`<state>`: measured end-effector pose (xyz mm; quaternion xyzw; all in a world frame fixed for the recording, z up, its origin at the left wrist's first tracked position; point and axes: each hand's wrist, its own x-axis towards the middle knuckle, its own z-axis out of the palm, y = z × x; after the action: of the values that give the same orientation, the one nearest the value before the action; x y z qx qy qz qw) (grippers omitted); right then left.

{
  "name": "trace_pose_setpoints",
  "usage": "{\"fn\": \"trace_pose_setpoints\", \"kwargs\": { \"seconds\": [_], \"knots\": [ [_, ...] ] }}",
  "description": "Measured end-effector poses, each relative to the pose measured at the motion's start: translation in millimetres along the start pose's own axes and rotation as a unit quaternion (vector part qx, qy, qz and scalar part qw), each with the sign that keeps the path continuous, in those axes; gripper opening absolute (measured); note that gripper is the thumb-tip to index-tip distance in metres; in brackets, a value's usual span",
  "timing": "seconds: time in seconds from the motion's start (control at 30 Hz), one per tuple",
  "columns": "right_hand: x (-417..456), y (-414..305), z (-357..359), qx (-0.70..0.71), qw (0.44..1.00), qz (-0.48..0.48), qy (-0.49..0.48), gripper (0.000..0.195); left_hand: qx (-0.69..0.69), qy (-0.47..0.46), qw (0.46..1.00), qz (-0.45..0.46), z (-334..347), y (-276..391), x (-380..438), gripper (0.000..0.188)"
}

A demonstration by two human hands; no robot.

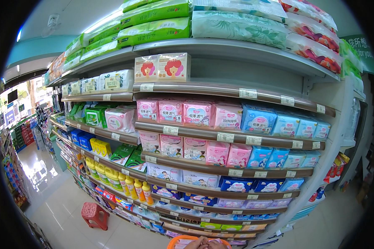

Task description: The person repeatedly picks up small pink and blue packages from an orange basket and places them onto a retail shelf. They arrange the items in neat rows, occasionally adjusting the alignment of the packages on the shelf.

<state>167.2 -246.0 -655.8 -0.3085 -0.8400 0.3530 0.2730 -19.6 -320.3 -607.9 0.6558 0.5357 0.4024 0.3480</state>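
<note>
Low at the bottom edge of the head view, my left hand (198,243) and my right hand (216,245) are close together. They are over an orange basket (174,239), cut off by the picture's edge. Pale pink packs (183,242) lie inside it, beside my left hand. Whether my fingers grip a pack is too small and too covered to tell. In front of me rises a shop shelf unit with rows of sanitary pad packs, among them pink packs (198,114) and blue packs (258,119).
A red plastic stool (94,215) stands on the tiled floor (62,199) to the left. Yellow bottles (131,186) line a lower shelf. Green tissue packs (154,29) are stacked on the top shelf. The white end panel (333,130) bounds the unit at right.
</note>
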Motion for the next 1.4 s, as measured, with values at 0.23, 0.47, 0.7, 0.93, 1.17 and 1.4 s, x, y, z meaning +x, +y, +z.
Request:
{"fn": "trace_pose_setpoints", "kwargs": {
  "seconds": [0.23, 0.47, 0.7, 0.93, 1.17, 1.4],
  "knots": [
    [42, -83, -89, -0.228, 0.971, -0.066, -0.031, 0.032, 0.035, -0.001, 0.999, -0.029, -55, 60, 22, 0.032],
    [103, -176, -157, -0.234, 0.903, -0.330, 0.147, 0.024, 0.238, 0.161, 0.903, 0.319, -136, 176, 72, 0.018],
    [132, -241, -216, -0.242, 0.863, -0.388, 0.215, 0.015, 0.242, 0.204, 0.855, 0.410, -163, 257, 112, 0.009],
    [125, -264, -251, -0.275, 0.822, -0.412, 0.281, 0.011, 0.244, 0.201, 0.815, 0.485, -149, 298, 126, 0.013],
    [105, -252, -275, -0.305, 0.828, -0.370, 0.290, 0.013, 0.231, 0.180, 0.813, 0.504, -127, 314, 137, 0.014],
    [101, -256, -281, -0.266, 0.828, -0.380, 0.315, 0.015, 0.244, 0.169, 0.812, 0.502, -123, 314, 147, 0.012]
  ]
}}
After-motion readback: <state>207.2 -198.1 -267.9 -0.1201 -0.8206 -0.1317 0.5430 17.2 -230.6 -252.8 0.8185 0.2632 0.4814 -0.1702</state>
